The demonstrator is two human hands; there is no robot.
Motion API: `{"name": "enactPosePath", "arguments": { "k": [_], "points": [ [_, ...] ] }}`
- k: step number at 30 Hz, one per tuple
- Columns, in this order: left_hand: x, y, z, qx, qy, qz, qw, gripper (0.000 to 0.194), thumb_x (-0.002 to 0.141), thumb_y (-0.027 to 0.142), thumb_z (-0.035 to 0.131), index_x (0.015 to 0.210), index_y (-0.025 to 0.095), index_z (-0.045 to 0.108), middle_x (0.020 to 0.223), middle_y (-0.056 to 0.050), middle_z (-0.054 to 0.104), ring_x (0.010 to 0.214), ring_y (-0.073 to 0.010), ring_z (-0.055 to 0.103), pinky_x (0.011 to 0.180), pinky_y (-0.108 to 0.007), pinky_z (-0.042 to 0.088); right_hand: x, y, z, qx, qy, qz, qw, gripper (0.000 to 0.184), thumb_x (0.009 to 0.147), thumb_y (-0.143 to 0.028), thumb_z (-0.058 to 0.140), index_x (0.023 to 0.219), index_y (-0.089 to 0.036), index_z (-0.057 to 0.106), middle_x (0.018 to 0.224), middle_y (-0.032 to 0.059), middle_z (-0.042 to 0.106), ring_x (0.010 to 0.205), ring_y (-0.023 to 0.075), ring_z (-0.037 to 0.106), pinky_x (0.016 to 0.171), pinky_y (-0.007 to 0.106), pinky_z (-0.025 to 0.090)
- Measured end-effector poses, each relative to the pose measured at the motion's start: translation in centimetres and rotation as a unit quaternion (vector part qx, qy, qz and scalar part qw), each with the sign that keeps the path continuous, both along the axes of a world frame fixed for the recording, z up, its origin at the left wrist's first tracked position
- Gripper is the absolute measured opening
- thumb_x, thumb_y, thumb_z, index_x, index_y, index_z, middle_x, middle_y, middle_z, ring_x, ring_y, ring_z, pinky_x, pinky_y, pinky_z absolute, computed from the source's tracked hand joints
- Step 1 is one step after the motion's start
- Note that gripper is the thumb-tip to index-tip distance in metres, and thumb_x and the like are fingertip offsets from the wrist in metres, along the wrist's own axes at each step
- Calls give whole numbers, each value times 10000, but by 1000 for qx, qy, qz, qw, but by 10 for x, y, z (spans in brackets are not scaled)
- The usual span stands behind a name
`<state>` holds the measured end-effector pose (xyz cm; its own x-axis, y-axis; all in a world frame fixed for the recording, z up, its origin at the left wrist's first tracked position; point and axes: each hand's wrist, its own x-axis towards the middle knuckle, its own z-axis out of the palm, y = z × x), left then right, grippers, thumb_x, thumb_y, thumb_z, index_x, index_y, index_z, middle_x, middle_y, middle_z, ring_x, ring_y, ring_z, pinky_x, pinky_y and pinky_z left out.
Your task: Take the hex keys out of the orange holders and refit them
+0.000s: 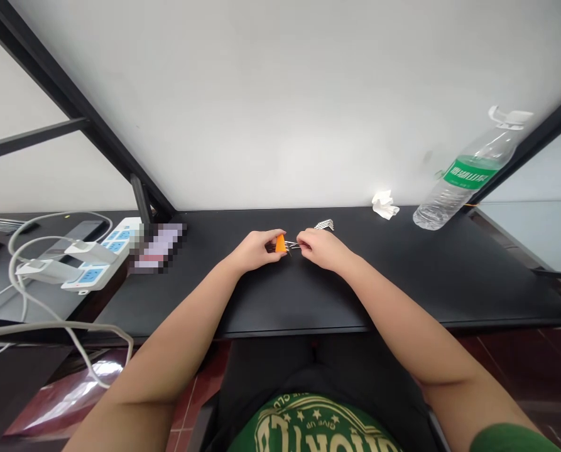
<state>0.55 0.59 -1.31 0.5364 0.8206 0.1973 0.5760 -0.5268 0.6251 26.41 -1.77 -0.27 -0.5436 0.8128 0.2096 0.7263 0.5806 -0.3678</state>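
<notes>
My left hand (260, 251) is closed around a small orange plastic holder (281, 243), thumb and fingers pressing its two sides. Thin metal hex keys (291, 245) stick out from the holder toward the right. My right hand (325, 247) pinches the far end of at least one of these keys, its fingers curled in. Just behind the right hand, several silver bent ends of L-shaped hex keys (325, 224) show in a row. Whether the right hand holds those or they lie on the black tabletop (289, 301), I cannot tell.
A clear plastic bottle (468, 172) with a green label stands at the back right, near a crumpled white tissue (384, 204). At the left are a blurred-out flat item (160, 247), a white power strip (105, 254) with plugs, looping white cables (14, 251) and a phone (89, 230).
</notes>
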Motion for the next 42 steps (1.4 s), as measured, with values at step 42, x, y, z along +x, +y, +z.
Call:
{"name": "enactPosePath", "arguments": {
  "k": [42],
  "points": [
    [7, -3, -1, 8, 37, -5, 999, 607, 825, 455, 755, 1374, 198, 713, 1182, -81, 781, 970, -237, 751, 911, -367, 630, 5, 3, -3, -54, 83, 16, 995, 159, 884, -35, 599, 881, -191, 626, 857, 18, 646, 790, 164, 552, 743, 280, 386]
  ]
}}
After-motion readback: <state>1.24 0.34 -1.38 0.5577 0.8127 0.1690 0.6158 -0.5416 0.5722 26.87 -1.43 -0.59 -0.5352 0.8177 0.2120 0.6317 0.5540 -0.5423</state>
